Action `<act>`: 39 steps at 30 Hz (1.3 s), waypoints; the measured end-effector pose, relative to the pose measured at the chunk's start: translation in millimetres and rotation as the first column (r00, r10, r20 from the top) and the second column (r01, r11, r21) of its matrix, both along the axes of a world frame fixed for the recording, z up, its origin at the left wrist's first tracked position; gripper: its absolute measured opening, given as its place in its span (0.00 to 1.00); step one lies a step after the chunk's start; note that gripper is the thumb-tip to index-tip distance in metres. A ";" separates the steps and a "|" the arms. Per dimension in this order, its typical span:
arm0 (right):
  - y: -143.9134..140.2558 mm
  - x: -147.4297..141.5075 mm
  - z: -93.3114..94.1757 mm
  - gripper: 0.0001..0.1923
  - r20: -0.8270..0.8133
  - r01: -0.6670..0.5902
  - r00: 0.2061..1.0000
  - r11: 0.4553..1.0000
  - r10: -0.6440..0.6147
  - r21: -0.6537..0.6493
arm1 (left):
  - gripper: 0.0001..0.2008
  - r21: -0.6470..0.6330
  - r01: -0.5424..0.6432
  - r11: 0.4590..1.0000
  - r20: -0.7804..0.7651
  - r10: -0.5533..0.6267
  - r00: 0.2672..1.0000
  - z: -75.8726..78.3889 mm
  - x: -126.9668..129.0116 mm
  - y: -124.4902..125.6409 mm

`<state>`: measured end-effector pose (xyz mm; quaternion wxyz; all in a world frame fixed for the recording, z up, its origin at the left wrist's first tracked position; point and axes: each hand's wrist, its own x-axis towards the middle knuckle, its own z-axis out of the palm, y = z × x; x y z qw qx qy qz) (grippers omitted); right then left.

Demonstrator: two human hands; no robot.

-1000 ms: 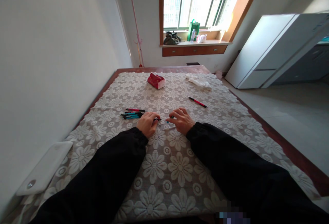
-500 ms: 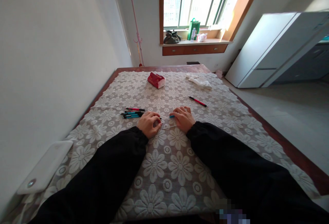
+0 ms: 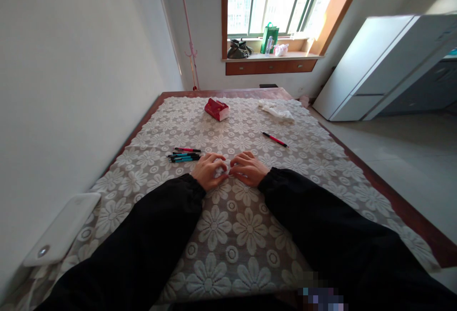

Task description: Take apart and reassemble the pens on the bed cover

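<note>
Fingertips of the left hand and the right hand meet over the white floral lace tablecloth, curled close together, probably to work on something small. What they pinch I cannot tell; it is hidden under the knuckles. Both forearms in black sleeves rest on the cloth and converge, palms down. Just left of the fingers lies a small bundle of blue, black and red pens, within easy reach. Beyond the fingers to the right lies a single red pen, and farther away a red tissue pack.
</note>
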<state>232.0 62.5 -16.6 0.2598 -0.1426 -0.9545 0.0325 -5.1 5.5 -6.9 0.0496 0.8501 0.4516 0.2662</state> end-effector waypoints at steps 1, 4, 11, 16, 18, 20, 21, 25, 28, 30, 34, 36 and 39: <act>0.1 -0.3 0.1 0.08 -0.002 0.002 1.000 1.000 -0.002 -0.005 | 0.05 0.003 0.011 1.000 0.002 -0.011 1.000 -0.1 0.3 0.2; 0.4 -1.1 -0.3 0.07 -0.013 0.017 1.000 1.000 -0.017 -0.016 | 0.04 0.013 0.056 0.998 0.001 -0.056 0.998 -1.1 0.9 0.8; 0.5 0.0 0.2 0.10 -0.130 0.172 0.976 0.985 -0.173 -0.022 | 0.03 0.031 0.033 0.999 0.001 -0.033 0.999 0.7 0.4 -2.2; 0.9 0.7 0.3 0.14 -0.138 0.223 0.964 0.974 -0.226 -0.037 | 0.04 0.037 -0.017 0.999 0.000 0.017 1.000 3.7 0.5 -4.8; 0.5 0.6 1.0 0.15 -0.092 0.191 0.977 0.981 -0.192 -0.019 | 0.06 0.043 -0.039 0.998 0.016 0.038 0.999 5.2 1.2 -5.6; -0.1 0.3 1.9 0.14 -0.044 0.168 0.985 0.986 -0.168 -0.007 | 0.07 0.043 -0.054 0.998 0.020 0.054 0.998 6.8 2.1 -6.4; -0.4 0.1 2.2 0.12 -0.024 0.162 0.986 0.987 -0.162 -0.008 | 0.07 0.038 -0.058 0.998 0.016 0.057 0.998 7.4 2.6 -6.6; -0.8 -0.8 2.2 0.07 0.000 0.157 0.988 0.987 -0.157 -0.027 | 0.09 0.007 -0.072 0.997 -0.019 0.072 0.997 7.9 3.6 -6.0; -0.5 -1.1 1.5 0.07 0.004 0.137 0.991 0.990 -0.137 -0.040 | 0.09 -0.005 -0.081 0.997 -0.031 0.081 0.996 5.8 3.0 -4.4; -0.2 -0.8 1.2 0.07 0.002 0.123 0.992 0.991 -0.123 -0.050 | 0.09 -0.005 -0.080 0.997 -0.033 0.080 0.996 4.2 2.2 -3.5; 0.1 0.0 0.5 0.07 -0.001 0.086 0.996 0.995 -0.086 -0.059 | 0.08 -0.004 -0.071 0.997 -0.029 0.071 0.997 2.2 1.2 -2.9; 0.3 0.2 0.0 0.06 0.003 0.071 0.997 0.996 -0.071 -0.061 | 0.06 -0.008 -0.072 0.997 -0.028 0.071 0.997 2.4 1.3 -3.0; 1.2 0.0 -1.7 0.11 -0.024 0.101 0.994 0.993 -0.103 -0.062 | 0.05 -0.013 -0.078 0.997 -0.027 0.077 0.997 3.7 1.9 -3.2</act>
